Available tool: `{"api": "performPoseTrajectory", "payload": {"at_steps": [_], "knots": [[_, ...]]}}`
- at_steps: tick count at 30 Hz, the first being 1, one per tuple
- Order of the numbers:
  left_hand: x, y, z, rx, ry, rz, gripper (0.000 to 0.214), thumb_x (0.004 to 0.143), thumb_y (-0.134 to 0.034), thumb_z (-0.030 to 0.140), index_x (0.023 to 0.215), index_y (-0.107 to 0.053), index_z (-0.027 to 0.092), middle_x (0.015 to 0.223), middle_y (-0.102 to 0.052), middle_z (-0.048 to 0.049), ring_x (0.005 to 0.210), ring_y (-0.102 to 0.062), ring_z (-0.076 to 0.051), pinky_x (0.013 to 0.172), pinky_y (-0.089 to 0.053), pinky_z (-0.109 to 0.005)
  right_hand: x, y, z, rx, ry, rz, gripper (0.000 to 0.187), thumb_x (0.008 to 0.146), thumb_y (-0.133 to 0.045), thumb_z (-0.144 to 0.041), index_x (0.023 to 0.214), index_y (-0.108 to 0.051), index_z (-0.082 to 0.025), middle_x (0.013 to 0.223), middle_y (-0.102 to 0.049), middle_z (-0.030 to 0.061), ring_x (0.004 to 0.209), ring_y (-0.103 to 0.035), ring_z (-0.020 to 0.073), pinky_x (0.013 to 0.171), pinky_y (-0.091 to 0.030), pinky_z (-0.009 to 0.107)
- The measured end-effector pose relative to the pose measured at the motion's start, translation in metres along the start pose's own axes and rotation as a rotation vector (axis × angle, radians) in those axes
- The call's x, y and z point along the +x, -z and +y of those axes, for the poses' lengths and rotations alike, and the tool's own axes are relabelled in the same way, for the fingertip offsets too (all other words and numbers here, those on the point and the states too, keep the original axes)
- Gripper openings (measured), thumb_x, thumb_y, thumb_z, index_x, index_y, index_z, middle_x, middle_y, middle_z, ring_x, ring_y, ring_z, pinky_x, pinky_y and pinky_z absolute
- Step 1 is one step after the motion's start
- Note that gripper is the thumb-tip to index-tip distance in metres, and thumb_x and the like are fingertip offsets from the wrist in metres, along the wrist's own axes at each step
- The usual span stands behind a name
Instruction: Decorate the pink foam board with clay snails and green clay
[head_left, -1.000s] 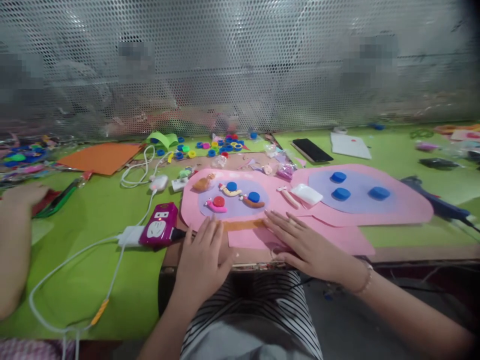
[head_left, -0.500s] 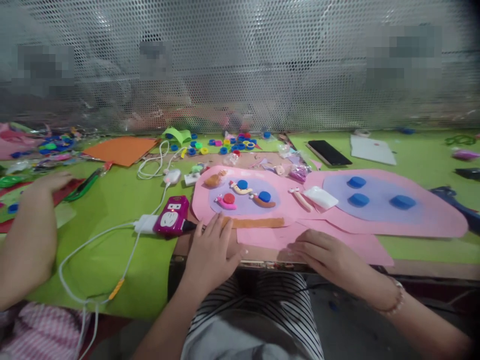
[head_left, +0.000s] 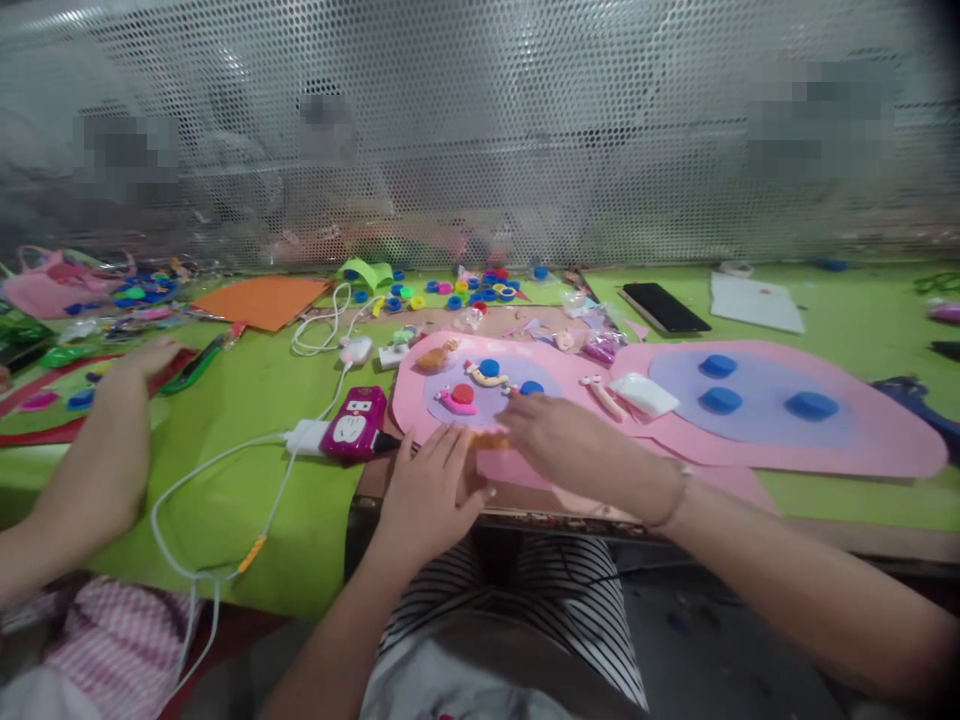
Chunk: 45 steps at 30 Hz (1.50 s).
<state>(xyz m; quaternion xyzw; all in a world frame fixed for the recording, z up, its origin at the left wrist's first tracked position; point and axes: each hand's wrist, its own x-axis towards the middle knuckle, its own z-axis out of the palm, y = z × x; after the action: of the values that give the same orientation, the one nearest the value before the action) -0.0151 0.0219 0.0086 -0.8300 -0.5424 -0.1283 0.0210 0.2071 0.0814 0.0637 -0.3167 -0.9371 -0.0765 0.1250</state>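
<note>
My left hand lies flat with fingers stretched out at the table's front edge, touching the left end of a flat brown strip. My right hand is palm down over the strip's right part, which it hides; its fingers are loosely extended and slightly blurred. Behind the hands lies a pink paper shape with a lilac oval. On it sit small clay snails: a pink one with a red cap, a cream one with a blue cap, and another blue cap partly behind my right hand.
A purple power adapter with white cables stands left. Blue caps sit on the right-hand pink shape. A black phone, loose bottle caps and orange paper lie farther back. Another person's arm reaches in from the left.
My right hand has moved left and away from me, from the table edge onto the brown strip. My left hand stays nearly in place. The view has shifted slightly.
</note>
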Motion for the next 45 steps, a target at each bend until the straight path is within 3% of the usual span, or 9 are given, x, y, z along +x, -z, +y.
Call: {"api": "performPoseTrajectory", "payload": {"at_steps": [5,10,18,24,29,31,35,40,45], "knots": [[-0.001,-0.001,-0.001,0.023,0.003,-0.024,0.066,0.088,-0.034,0.052,0.135,-0.039,0.007,0.142,-0.041,-0.0155,0.132,-0.037,-0.025,0.112,-0.018,-0.05,0.029,-0.023,-0.04,0.015,0.193,-0.125,0.026,0.086,-0.055,-0.031,0.101,-0.063,-0.011,0.1,-0.063,0.0128,0.094,-0.057,0.0263,0.081,-0.048,0.041],[-0.002,-0.002,-0.001,0.06,0.024,0.014,0.074,0.086,-0.033,0.057,0.136,-0.036,0.002,0.146,-0.032,-0.0202,0.134,-0.032,-0.028,0.112,-0.02,-0.048,0.022,-0.051,-0.026,0.189,0.197,-0.063,0.05,0.093,-0.041,-0.027,0.138,-0.035,-0.005,0.133,-0.049,0.018,0.116,-0.05,0.0256,0.096,-0.044,0.041],[-0.002,-0.003,0.001,0.037,0.028,-0.013,0.071,0.087,-0.034,0.055,0.136,-0.036,0.002,0.14,-0.042,-0.0203,0.133,-0.034,-0.026,0.112,-0.019,-0.05,0.022,-0.056,-0.024,0.346,0.189,-0.067,0.052,0.094,-0.036,-0.027,0.143,-0.027,-0.009,0.136,-0.044,0.0215,0.121,-0.048,0.0273,0.096,-0.044,0.046],[0.007,0.069,-0.015,0.132,-0.097,-0.112,0.045,0.094,-0.025,0.031,0.126,-0.051,0.013,0.138,-0.047,-0.014,0.132,-0.037,-0.024,0.109,-0.022,-0.05,0.022,-0.055,-0.023,0.427,0.255,-0.026,0.053,0.094,-0.038,-0.024,0.143,-0.023,-0.01,0.128,-0.05,0.0195,0.11,-0.052,0.0232,0.089,-0.048,0.041],[0.095,0.114,-0.068,0.213,0.159,-0.257,0.037,0.085,-0.039,0.025,0.114,-0.061,0.019,0.107,-0.067,-0.0116,0.097,-0.061,-0.026,0.086,-0.044,-0.04,0.023,-0.047,-0.021,0.352,0.252,-0.038,0.045,0.093,-0.04,-0.022,0.137,-0.037,-0.014,0.132,-0.048,0.016,0.115,-0.048,0.0247,0.095,-0.043,0.044],[0.135,0.104,-0.094,0.124,0.22,-0.378,0.044,0.077,-0.052,0.023,0.12,-0.058,0.018,0.115,-0.063,-0.0134,0.1,-0.059,-0.028,0.085,-0.044,-0.038,0.023,-0.042,-0.016,0.309,0.226,0.037,0.041,0.092,-0.039,-0.02,0.134,-0.04,-0.017,0.126,-0.052,0.0139,0.115,-0.048,0.0254,0.098,-0.038,0.048],[0.178,0.064,-0.131,0.038,0.194,-0.398,0.061,0.07,-0.059,0.022,0.13,-0.048,0.016,0.133,-0.051,-0.0138,0.113,-0.052,-0.025,0.092,-0.041,-0.033,0.022,-0.035,-0.001,0.284,0.134,0.237,0.033,0.092,-0.037,-0.016,0.124,-0.047,-0.017,0.115,-0.058,0.0131,0.112,-0.048,0.0264,0.093,-0.039,0.047],[0.177,0.037,-0.145,-0.078,0.108,-0.388,0.054,0.074,-0.058,0.04,0.125,-0.053,0.022,0.137,-0.049,-0.008,0.115,-0.051,-0.024,0.092,-0.04,-0.031,0.019,-0.033,0.007,0.296,0.087,0.302,0.027,0.092,-0.035,-0.017,0.113,-0.053,-0.019,0.106,-0.062,0.0109,0.098,-0.054,0.0233,0.087,-0.039,0.044],[0.175,0.035,-0.153,-0.082,0.102,-0.283,0.039,0.082,-0.051,0.032,0.118,-0.056,0.019,0.127,-0.057,-0.009,0.108,-0.053,-0.021,0.091,-0.04,-0.029,0.023,-0.037,0.01,0.279,0.099,0.284,0.028,0.093,-0.033,-0.017,0.111,-0.054,-0.02,0.103,-0.063,0.0096,0.099,-0.055,0.0224,0.088,-0.037,0.043]]}}
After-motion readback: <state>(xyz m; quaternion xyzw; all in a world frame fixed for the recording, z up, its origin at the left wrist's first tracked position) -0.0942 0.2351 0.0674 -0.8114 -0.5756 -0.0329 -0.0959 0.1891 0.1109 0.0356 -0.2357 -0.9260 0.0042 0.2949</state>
